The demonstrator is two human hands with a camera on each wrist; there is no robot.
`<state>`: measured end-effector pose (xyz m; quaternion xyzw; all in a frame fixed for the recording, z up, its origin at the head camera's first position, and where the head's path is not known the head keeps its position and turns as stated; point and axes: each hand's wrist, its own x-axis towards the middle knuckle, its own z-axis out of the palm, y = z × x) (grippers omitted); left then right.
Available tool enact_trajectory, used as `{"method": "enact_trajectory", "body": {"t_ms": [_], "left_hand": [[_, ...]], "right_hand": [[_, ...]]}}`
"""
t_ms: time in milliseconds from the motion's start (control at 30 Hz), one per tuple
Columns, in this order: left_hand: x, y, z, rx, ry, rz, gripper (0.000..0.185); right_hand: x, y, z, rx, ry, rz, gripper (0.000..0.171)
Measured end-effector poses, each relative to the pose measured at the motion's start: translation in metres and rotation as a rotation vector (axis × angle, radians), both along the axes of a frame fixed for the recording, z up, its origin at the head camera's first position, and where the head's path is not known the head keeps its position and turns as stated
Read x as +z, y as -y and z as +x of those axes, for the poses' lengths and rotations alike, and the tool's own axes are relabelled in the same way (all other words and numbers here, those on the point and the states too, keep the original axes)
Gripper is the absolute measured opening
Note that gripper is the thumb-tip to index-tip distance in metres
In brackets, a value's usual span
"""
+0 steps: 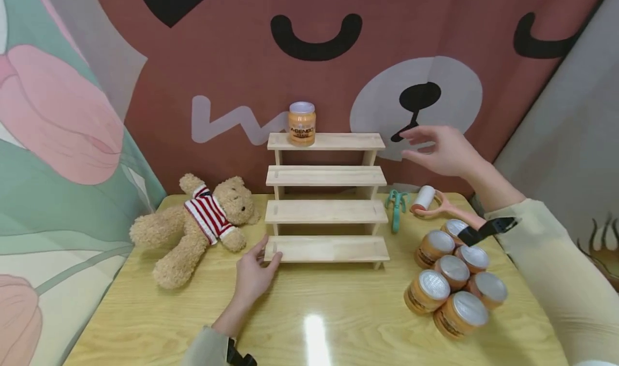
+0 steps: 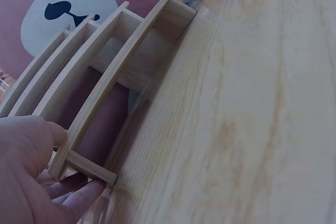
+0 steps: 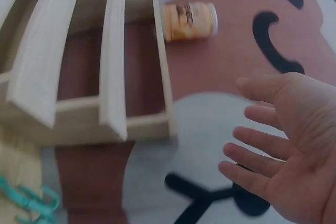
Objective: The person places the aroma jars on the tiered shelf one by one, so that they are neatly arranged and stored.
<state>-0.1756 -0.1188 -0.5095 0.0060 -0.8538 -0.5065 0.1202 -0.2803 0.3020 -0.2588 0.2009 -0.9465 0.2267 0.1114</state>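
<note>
A four-step pale wooden display rack (image 1: 326, 194) stands at the table's centre, toward twelve o'clock. On its top step, at the left end, sits one orange jar with a silver lid (image 1: 302, 123), upright.

The left hand (image 1: 254, 272) rests at the rack's seven o'clock, its fingers (image 2: 79, 195) straight and touching the left end of the bottom step; it grips nothing.

The right hand (image 1: 437, 150) hangs in the air at the rack's two o'clock, level with the top step and clear of it, fingers (image 3: 257, 163) spread apart and empty.

At four o'clock on the light wooden table (image 1: 338, 323) a cluster of seven orange jars with silver lids (image 1: 454, 285) stands packed together. Just beyond them, at two o'clock, lie a white lint roller with a pink handle (image 1: 427, 200) and a teal plastic clip (image 1: 396, 207) beside the rack's right leg. At nine o'clock a tan teddy bear in a red-and-white striped shirt (image 1: 195, 226) lies on its back, its head near the rack.
</note>
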Motion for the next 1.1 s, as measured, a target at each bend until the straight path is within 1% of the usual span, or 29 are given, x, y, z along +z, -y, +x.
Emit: {"method": "enact_trajectory", "body": {"t_ms": [133, 233, 400, 533, 700, 933, 1033, 1100], "left_hand": [[0.001, -0.001, -0.001, -0.009, -0.004, 0.003, 0.06], [0.001, -0.001, 0.0, -0.003, -0.003, 0.005, 0.06], [0.001, -0.001, 0.0, -0.002, -0.002, 0.007, 0.06], [0.002, -0.001, 0.0, -0.002, -0.001, 0.01, 0.06], [0.002, -0.002, 0.0, 0.005, 0.01, 0.008, 0.06], [0.002, -0.001, 0.0, 0.015, 0.012, 0.009, 0.059], [0.001, -0.001, 0.001, 0.016, 0.008, 0.013, 0.059], [0.0, 0.0, 0.001, 0.018, 0.007, 0.012, 0.06]], "right_hand": [[-0.014, -0.026, 0.013, -0.035, 0.006, 0.087, 0.044], [-0.026, -0.039, 0.02, -0.038, 0.01, 0.15, 0.043], [-0.044, -0.05, 0.032, -0.051, 0.076, 0.211, 0.047], [-0.059, -0.056, 0.04, -0.05, 0.128, 0.242, 0.049], [-0.077, -0.061, 0.045, -0.038, 0.168, 0.276, 0.049], [-0.099, -0.063, 0.05, -0.003, 0.212, 0.248, 0.05], [-0.109, -0.064, 0.052, 0.011, 0.232, 0.253, 0.051], [-0.116, -0.064, 0.052, 0.036, 0.237, 0.269, 0.05]]}}
